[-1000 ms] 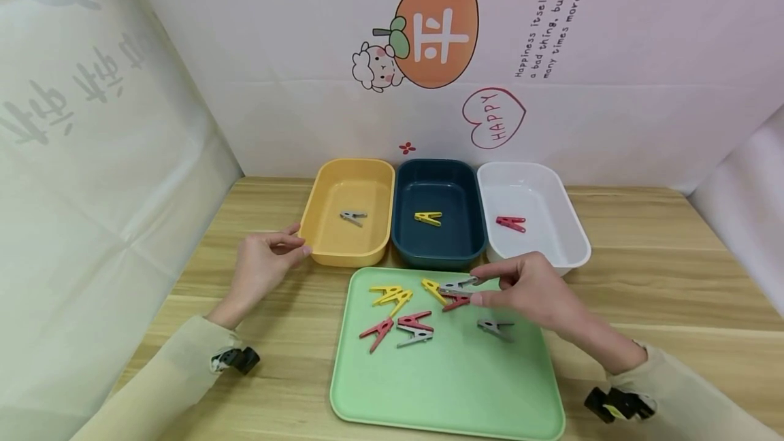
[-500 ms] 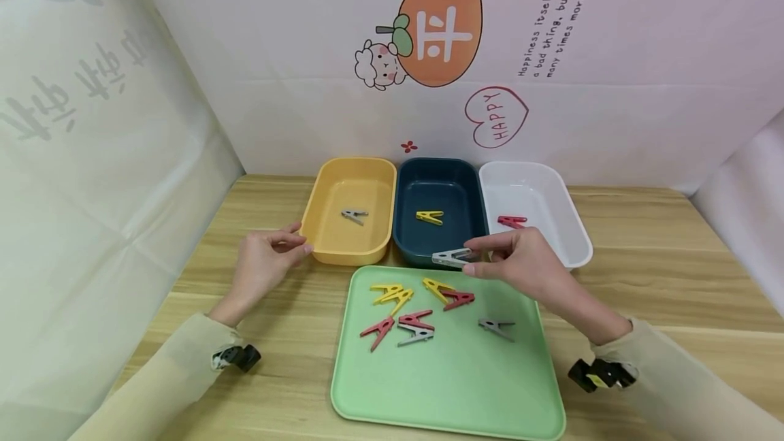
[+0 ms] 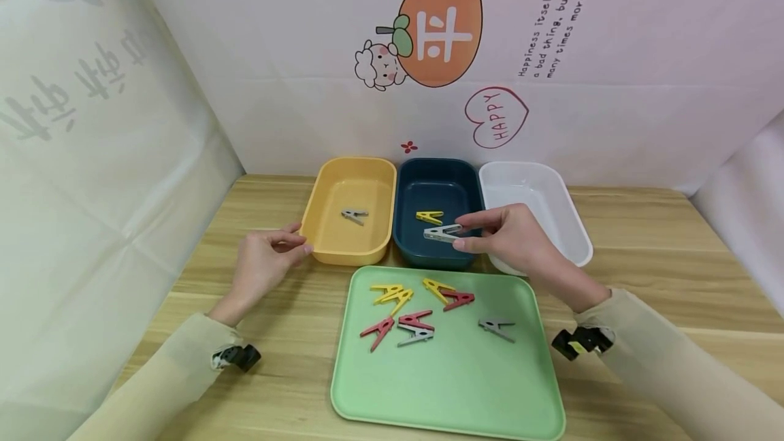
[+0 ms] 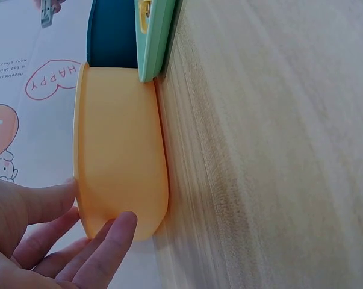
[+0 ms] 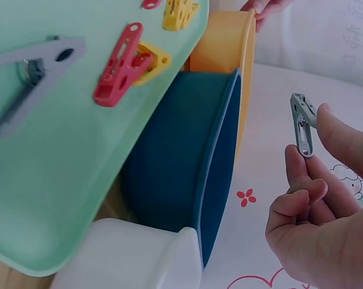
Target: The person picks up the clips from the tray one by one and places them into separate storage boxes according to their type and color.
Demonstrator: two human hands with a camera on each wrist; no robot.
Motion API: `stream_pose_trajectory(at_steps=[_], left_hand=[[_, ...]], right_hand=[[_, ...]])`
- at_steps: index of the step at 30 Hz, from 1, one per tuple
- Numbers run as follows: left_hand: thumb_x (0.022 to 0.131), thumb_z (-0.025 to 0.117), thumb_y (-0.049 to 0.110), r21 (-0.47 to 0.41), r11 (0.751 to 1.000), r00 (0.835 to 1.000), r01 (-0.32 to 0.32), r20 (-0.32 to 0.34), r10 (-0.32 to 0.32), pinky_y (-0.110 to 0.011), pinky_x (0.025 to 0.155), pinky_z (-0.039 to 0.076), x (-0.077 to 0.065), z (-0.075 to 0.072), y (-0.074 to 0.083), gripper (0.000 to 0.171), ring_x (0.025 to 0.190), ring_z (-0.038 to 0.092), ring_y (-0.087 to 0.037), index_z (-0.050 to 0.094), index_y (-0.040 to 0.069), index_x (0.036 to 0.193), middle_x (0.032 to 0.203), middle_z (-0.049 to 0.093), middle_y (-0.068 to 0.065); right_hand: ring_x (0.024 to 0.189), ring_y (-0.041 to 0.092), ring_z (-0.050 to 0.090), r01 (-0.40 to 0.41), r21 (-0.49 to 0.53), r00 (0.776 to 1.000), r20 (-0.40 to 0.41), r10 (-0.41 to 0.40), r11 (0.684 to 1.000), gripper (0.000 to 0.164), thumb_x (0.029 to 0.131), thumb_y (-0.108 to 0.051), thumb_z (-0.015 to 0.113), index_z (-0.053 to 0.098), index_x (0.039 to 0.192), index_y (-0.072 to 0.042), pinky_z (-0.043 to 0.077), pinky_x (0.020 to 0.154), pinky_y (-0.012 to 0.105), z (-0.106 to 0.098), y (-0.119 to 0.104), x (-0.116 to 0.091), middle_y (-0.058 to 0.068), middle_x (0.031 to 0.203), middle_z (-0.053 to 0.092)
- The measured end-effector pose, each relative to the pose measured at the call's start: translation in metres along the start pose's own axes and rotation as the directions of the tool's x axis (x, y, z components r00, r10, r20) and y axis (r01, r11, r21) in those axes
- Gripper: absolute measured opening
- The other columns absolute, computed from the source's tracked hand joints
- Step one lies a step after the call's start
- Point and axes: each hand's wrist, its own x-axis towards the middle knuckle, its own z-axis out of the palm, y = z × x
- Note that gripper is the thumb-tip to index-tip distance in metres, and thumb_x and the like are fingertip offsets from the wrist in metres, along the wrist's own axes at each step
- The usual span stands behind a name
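Note:
In the head view my right hand (image 3: 511,237) pinches a grey clothespin (image 3: 442,233) by its handle ends over the navy bin (image 3: 398,223). The right wrist view shows this clothespin (image 5: 302,123) between thumb and finger, above the rim. A yellow clothespin (image 3: 429,217) lies inside the navy bin. My left hand (image 3: 263,267) holds the near left corner of the yellow bin (image 3: 304,206), thumb at the front and fingers at the side. That bin has one grey clothespin (image 3: 354,216) in it. On the green tray (image 3: 453,386) lie several red, yellow and grey clothespins.
To the right of the navy bin stands a white bin (image 3: 576,223), partly behind my right hand. The three bins sit side by side against a printed white backdrop (image 3: 294,107). The tray lies just in front of them on the wooden table (image 3: 288,359).
My right hand has lifted the grey clothespin off the tray and carried it up and leftward over the navy bin. My left hand stays at the yellow bin's corner.

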Motion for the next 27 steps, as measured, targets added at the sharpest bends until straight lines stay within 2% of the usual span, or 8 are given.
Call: stream_pose_trajectory(at_steps=[7, 12, 18, 22, 27], left_hand=[[0.09, 0.084, 0.001, -0.032, 0.999, 1.0, 0.012, 0.01, -0.012, -0.038, 0.072, 0.067, -0.001, 0.0, 0.0, 0.019, 0.098, 0.076, -0.036, 0.077, -0.011, 0.103, 0.134, 0.067, -0.021], [0.09, 0.083, 0.0, -0.04, 0.999, 1.0, 0.011, 0.006, -0.011, -0.04, 0.072, 0.067, -0.001, 0.0, 0.0, 0.016, 0.099, 0.076, -0.036, 0.078, -0.01, 0.101, 0.134, 0.067, -0.021], [0.09, 0.083, 0.001, -0.037, 0.999, 1.0, 0.008, 0.003, -0.008, -0.039, 0.071, 0.068, -0.001, 0.0, 0.0, 0.016, 0.099, 0.076, -0.036, 0.078, -0.01, 0.101, 0.133, 0.068, -0.021], [0.09, 0.083, 0.0, -0.042, 0.999, 1.0, 0.012, 0.005, -0.012, -0.039, 0.071, 0.068, -0.002, 0.0, 0.0, 0.018, 0.099, 0.076, -0.036, 0.078, -0.011, 0.102, 0.134, 0.067, -0.021], [0.09, 0.083, 0.001, -0.043, 0.999, 1.0, 0.006, 0.008, -0.006, -0.037, 0.071, 0.068, -0.001, 0.0, -0.001, 0.019, 0.099, 0.076, -0.036, 0.077, -0.012, 0.103, 0.134, 0.067, -0.021]], right_hand=[[0.078, 0.028, 0.05, -0.008, -0.013, 1.0, 0.01, 0.008, 1.0, 0.038, 0.091, -0.021, 0.087, 0.078, 0.124, -0.005, 0.034, 0.054, 0.025, 0.0, -0.008, 0.015, 0.009, 0.08, 0.06], [0.086, 0.029, 0.051, -0.011, -0.008, 1.0, 0.009, 0.011, 1.0, 0.039, 0.092, -0.021, 0.086, 0.077, 0.126, -0.005, 0.038, 0.06, 0.029, 0.002, -0.013, 0.029, 0.011, 0.1, 0.07], [0.097, 0.03, 0.051, -0.006, -0.01, 1.0, 0.014, 0.006, 1.0, 0.041, 0.092, -0.021, 0.086, 0.077, 0.128, -0.005, 0.044, 0.072, 0.036, 0.006, -0.02, 0.045, 0.015, 0.119, 0.072], [0.1, 0.03, 0.053, 0.008, -0.023, 1.0, 0.009, -0.007, 1.0, 0.04, 0.091, -0.02, 0.087, 0.077, 0.126, -0.005, 0.047, 0.075, 0.037, 0.01, -0.025, 0.056, 0.013, 0.12, 0.074], [0.096, 0.031, 0.053, 0.022, -0.03, 1.0, 0.004, -0.022, 0.999, 0.038, 0.09, -0.02, 0.088, 0.079, 0.123, -0.005, 0.046, 0.071, 0.036, 0.017, -0.032, 0.071, 0.011, 0.112, 0.076]])
